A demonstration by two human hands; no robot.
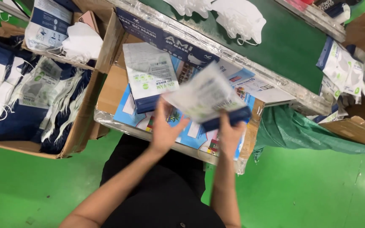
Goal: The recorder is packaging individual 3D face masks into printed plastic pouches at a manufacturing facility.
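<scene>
Cardboard work tray (110, 90) (plastic-wrapped rim) carries stack of mask packets (148, 76); white masks (237, 17) on green conveyor belt (288, 46).

The mask packet (205, 96) is motion-blurred, hiding its print and both hands' fingertips behind it.

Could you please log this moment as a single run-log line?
left hand: holds mask packet | right hand: grips same packet's dark edge | below: cardboard tray with flat packet | floor: green

Both forearms extended — left hand (164, 128), right hand (229, 134) raised, fingers curled, gripping.
</scene>
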